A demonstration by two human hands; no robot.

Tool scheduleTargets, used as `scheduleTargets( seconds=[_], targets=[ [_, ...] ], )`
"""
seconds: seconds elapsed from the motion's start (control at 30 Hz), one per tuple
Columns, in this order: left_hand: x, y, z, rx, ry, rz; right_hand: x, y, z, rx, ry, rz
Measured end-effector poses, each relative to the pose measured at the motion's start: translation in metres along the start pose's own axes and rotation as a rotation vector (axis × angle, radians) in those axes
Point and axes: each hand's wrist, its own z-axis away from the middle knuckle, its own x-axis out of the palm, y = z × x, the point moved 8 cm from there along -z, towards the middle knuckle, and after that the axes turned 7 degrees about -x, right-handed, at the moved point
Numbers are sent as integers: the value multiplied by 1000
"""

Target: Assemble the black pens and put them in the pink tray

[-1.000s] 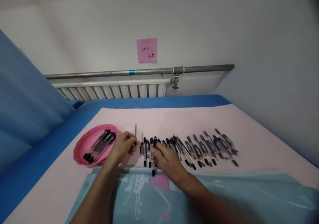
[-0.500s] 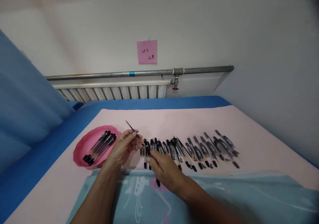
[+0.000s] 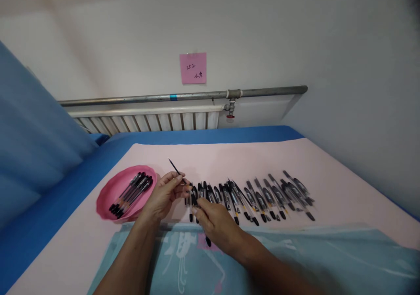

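Between the thumb and fingers of my left hand (image 3: 169, 192) is a thin dark pen refill (image 3: 176, 167), its tip slanting up and to the left. My right hand (image 3: 216, 223) grips a black pen barrel (image 3: 208, 241), whose dark end sticks out below the fingers. The refill's lower end meets the barrel's upper end, or lies very near it; the exact contact is too small to tell. Just beyond my right hand, a row of loose pen parts (image 3: 262, 199) with black caps, clear barrels and refills stretches to the right.
A pink scalloped tray (image 3: 102, 194) on the left holds several capped pens (image 3: 133, 192). Pale pink sheeting (image 3: 157, 153) covers the blue table (image 3: 210, 135). A teal patterned cloth (image 3: 295, 260) lies along the near edge. Behind are a radiator (image 3: 157, 121) and a pipe (image 3: 138, 99).
The refill in my left hand has shifted slightly right and down towards the barrel. My right hand has hardly moved and keeps its grip.
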Motion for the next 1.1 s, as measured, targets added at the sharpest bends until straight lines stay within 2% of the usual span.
scheduleTargets(
  seconds=[0.4, 1.1],
  targets=[
    [-3, 1, 0, 19, 51, -34, 2, 1, 0, -15, 11, 19],
    [-1, 2, 1, 41, 57, -84, 4, 3, 1, 2, 7, 40]
  ],
)
